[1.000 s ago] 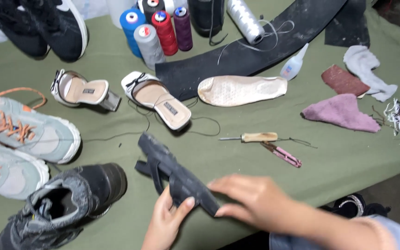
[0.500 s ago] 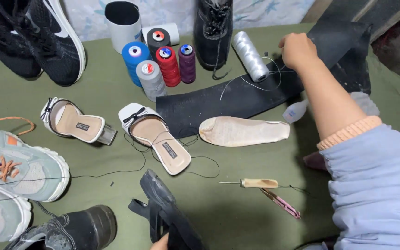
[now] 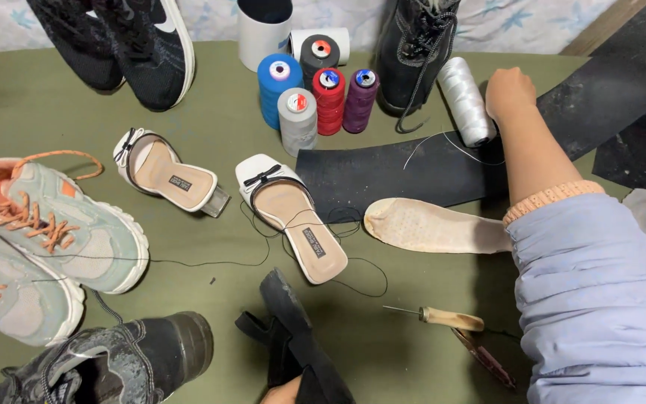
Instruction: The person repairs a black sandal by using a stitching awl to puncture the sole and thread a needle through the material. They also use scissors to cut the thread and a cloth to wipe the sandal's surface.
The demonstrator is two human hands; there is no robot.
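Right hand (image 3: 510, 90), moved from black sandal (image 3: 293, 340) to white thread spool (image 3: 466, 99), closed on it; left hand (image 3: 284, 390) gripping sandal.

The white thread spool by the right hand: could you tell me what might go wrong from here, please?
1. The right hand touches the white thread spool, which lies on its side; it could roll away or spill its loose strand.
2. The sleeve hangs near the awl; it might snag or get pricked.
3. Black thread loops around the white sandal; a tug might drag it.
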